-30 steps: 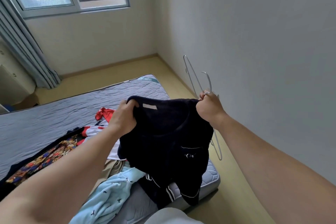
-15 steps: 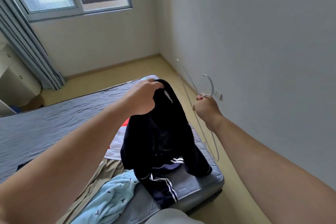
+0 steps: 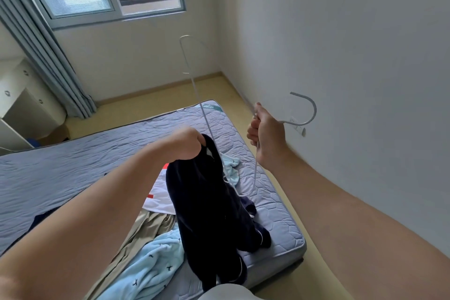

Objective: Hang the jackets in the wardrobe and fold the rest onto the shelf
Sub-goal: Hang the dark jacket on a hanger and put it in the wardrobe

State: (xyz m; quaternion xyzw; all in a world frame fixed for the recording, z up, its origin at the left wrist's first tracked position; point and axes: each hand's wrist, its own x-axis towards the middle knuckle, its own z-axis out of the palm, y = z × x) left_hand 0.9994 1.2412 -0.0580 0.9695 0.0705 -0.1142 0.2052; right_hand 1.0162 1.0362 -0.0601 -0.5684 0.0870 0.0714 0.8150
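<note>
**Hanger end meets jacket below the collar**

At the far left, at 9 o'clock, stands a white drawer unit with its drawers closed; no wardrobe or shelf is in view. The mattress carries the remaining clothes: a khaki garment, a light-blue fleece and a white piece with a red mark, all unfolded.

The left hand is clenched on the collar of the dark jacket, which hangs straight down toward 6 o'clock, its hem resting on the mattress corner.

Just to the right, the right hand is fisted around the neck of the wire hanger. The hook points to 3 o'clock, at the wall. The hanger's long axis stands nearly upright, from 11 o'clock down to 5 o'clock. Its lower end lies against the jacket's right edge, below the collar; whether it is inside the fabric cannot be told.

Judging from this, the jacket is not yet on the hanger. The collar opening sits at about 10 o'clock from that lower end, so the right hand is the nearer one to feed it in.
</note>
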